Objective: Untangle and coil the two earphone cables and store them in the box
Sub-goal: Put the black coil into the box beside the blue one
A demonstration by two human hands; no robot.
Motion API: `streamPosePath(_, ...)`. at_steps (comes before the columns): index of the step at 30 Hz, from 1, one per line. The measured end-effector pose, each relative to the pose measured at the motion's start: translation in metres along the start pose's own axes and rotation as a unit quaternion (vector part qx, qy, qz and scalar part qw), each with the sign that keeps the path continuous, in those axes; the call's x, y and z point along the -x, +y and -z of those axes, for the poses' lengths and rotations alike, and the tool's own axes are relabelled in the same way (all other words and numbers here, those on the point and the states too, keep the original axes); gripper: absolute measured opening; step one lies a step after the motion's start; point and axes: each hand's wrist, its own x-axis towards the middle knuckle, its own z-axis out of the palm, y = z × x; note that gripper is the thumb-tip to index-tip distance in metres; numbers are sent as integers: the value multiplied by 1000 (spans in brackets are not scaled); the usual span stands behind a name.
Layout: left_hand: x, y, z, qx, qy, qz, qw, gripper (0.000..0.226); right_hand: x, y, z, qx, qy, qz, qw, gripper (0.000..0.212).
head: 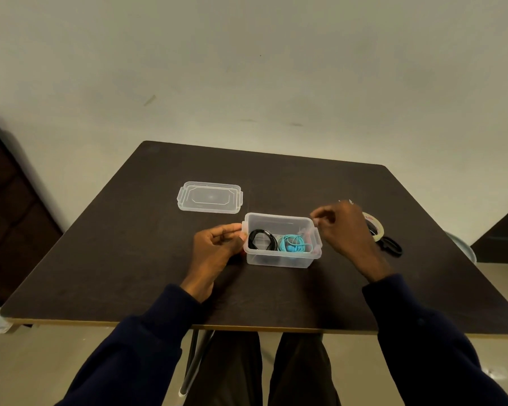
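A clear plastic box (279,260) stands open in the middle of the dark table (129,273). Inside it lie two coils side by side: a black earphone cable (261,240) on the left and a teal earphone cable (294,244) on the right. My left hand (217,247) grips the box's left end with curled fingers at the side tab. My right hand (340,230) is at the box's right end, its fingers curled at the right tab. The box's clear lid (209,197) lies flat on the table, behind and to the left of the box.
A roll of tape (376,225) and black scissors (392,246) lie right of the box, partly hidden by my right hand. The table's front edge is close to my lap. A dark cabinet stands at the far left.
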Motion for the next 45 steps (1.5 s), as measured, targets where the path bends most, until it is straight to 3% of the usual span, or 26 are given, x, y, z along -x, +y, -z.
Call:
streamPosePath(6,-4,-3,-1,3,-5,-2,1000,32,15,13,-11,-83,11,-84,993,16)
streamPosePath(15,-20,3,15,18,8,-18,1000,28,18,13,-13,-109,56,-112,986,19)
streamPosePath(21,-52,11,65,-120,158,-84,977,26,22,25,-11,-117,56,-128,983,18)
streamPosePath(25,-82,11,87,-179,221,-85,955,31,18,24,-12,-117,50,-132,983,16)
streamPosePath(29,-105,15,92,-273,219,-66,934,14,17,21,-14,-117,59,-136,982,16)
streamPosePath(31,-120,13,93,-330,203,-64,920,38,16,21,-14,-116,57,-140,982,17)
streamPosePath(34,-129,22,89,-365,181,-26,913,25,14,24,-14,-124,55,-136,981,17)
streamPosePath(36,-131,28,86,-350,170,-7,921,11,14,26,-13,-121,59,-134,982,16)
streamPosePath(42,-123,29,76,-183,121,56,974,8,11,29,-8,-107,89,-119,983,18)
streamPosePath(45,-116,29,70,-134,106,57,984,4,8,27,-5,-93,121,-93,984,17)
